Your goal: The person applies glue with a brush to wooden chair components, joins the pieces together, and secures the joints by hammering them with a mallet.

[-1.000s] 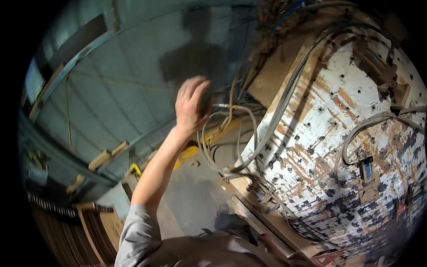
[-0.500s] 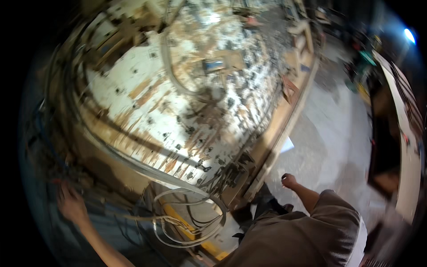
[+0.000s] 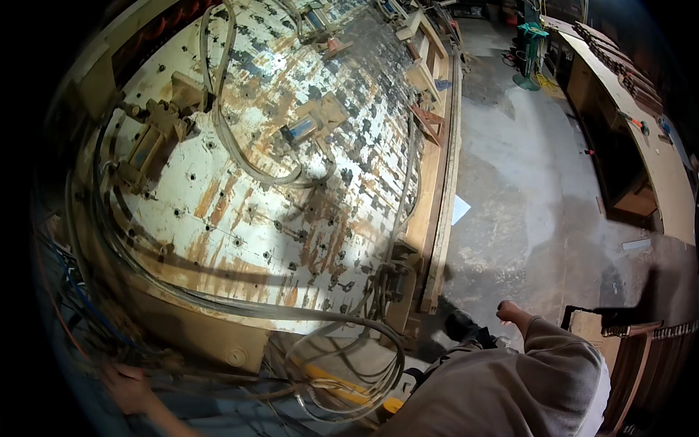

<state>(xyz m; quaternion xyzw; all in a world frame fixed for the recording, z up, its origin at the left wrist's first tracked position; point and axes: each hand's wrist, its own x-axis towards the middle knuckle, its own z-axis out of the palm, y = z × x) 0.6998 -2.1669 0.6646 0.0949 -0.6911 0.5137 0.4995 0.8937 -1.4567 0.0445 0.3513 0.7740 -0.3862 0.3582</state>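
Note:
My left hand (image 3: 127, 387) reaches down at the lower left, beside dark hoses and a thin reddish cable (image 3: 68, 329). Shadow hides its fingertips, so whether it grips anything does not show. Out to my right side, over the floor, my right hand (image 3: 507, 312) is closed, its fingers curled around something dark too small to make out. In front of me spreads a large worn table top (image 3: 240, 211), white with brown scraped patches and many dark holes. Thick grey hoses (image 3: 240, 309) run along its near edge and loop into a coil (image 3: 397, 349) close to my body.
Clamp-like metal blocks (image 3: 149, 149) and a blue-marked block (image 3: 302, 130) sit on the table. Wooden rails (image 3: 437, 218) line its right side. A white sheet (image 3: 459, 210) lies on the concrete floor. At right stand a long bench (image 3: 659, 175) and a wooden rack (image 3: 630, 379).
My view has shifted, bringing the wooden rack in at lower right. My left hand now appears lower; my right hand appears lower and farther right, still closed.

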